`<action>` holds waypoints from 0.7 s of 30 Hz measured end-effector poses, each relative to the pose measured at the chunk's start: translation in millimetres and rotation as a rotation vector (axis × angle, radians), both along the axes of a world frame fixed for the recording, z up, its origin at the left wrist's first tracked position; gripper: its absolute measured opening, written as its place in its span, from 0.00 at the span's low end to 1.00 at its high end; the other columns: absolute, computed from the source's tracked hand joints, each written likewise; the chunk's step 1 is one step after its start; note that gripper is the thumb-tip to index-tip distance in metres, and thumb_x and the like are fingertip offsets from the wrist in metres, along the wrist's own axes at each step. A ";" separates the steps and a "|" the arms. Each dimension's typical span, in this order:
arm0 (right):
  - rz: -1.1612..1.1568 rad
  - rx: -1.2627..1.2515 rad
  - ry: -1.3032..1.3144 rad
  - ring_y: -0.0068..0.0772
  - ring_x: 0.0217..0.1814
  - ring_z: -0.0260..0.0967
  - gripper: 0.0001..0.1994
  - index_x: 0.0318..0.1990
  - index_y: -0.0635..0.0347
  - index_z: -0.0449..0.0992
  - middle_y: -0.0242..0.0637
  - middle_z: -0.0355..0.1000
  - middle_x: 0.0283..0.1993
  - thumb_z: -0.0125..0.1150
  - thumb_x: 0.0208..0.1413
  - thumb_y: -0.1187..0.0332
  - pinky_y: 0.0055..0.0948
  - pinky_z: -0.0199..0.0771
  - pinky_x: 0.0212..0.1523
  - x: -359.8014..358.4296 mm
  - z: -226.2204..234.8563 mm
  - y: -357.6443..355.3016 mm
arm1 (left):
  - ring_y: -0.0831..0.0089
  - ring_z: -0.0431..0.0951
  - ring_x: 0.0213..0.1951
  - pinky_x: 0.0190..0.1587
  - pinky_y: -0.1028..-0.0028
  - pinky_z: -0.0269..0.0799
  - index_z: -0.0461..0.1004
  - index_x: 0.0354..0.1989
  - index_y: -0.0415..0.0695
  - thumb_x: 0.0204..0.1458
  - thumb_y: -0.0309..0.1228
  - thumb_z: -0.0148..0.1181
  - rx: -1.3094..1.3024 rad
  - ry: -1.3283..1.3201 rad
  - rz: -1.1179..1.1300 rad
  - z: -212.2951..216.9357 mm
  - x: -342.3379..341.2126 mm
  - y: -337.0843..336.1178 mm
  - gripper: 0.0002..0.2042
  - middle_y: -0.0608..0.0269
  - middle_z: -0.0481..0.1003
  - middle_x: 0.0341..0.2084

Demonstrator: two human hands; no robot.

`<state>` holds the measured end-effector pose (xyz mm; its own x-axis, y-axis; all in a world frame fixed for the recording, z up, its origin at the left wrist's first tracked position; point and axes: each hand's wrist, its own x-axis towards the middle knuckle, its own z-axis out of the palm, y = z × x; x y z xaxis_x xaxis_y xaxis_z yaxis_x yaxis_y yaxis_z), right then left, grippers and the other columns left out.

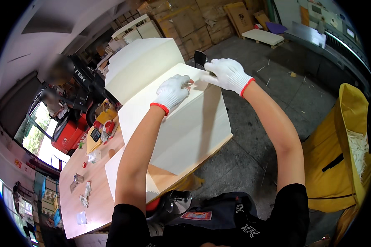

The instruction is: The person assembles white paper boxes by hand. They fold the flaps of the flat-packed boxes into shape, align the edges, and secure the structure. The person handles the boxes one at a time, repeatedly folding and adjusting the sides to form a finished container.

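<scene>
Both hands wear white knit gloves with red cuffs. My left hand (173, 90) rests on top of a tall stack of white sheets (189, 123), its fingers lying on the top face and bare skin showing at a fingertip. At the stack's far right corner is my right hand (227, 74), fingers bent and drawn together over the edge. Whatever those fingers pinch is too small to make out. Beyond the left hand a second white stack (144, 66) stands higher, its sheets curving slightly.
The wooden table (111, 164) holds a calculator (95, 135), a small metal item (78, 178) and crumpled white gloves (85, 197). A yellow sack (325, 156) with paper strips stands at right. A red forklift (68, 133) is at left, a machine (317, 37) at far right.
</scene>
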<state>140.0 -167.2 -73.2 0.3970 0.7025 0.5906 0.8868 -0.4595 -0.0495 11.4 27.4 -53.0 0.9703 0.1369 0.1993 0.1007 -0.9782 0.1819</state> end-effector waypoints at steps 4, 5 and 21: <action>0.072 0.237 0.606 0.51 0.46 0.75 0.26 0.40 0.56 0.77 0.46 0.78 0.41 0.45 0.65 0.41 0.43 0.71 0.47 9.5 -14.8 15.8 | 0.66 0.79 0.45 0.50 0.69 0.72 0.80 0.51 0.49 0.58 0.29 0.56 -0.174 -0.113 -0.065 -11.2 5.6 0.5 0.14 0.61 0.79 0.46; 0.071 0.301 0.691 0.51 0.45 0.75 0.26 0.40 0.56 0.77 0.47 0.77 0.40 0.45 0.65 0.41 0.42 0.71 0.47 8.4 -18.3 17.6 | 0.68 0.79 0.45 0.50 0.70 0.72 0.80 0.51 0.49 0.57 0.28 0.56 -0.289 -0.139 -0.069 -14.9 3.7 0.4 0.14 0.61 0.80 0.46; 0.094 0.674 0.782 0.45 0.35 0.69 0.27 0.33 0.59 0.74 0.44 0.71 0.29 0.46 0.65 0.41 0.38 0.67 0.41 -1.2 -50.6 29.2 | 0.71 0.77 0.52 0.56 0.72 0.70 0.73 0.60 0.44 0.59 0.32 0.64 -0.678 0.008 -0.128 -8.0 -3.8 -7.9 0.21 0.58 0.79 0.50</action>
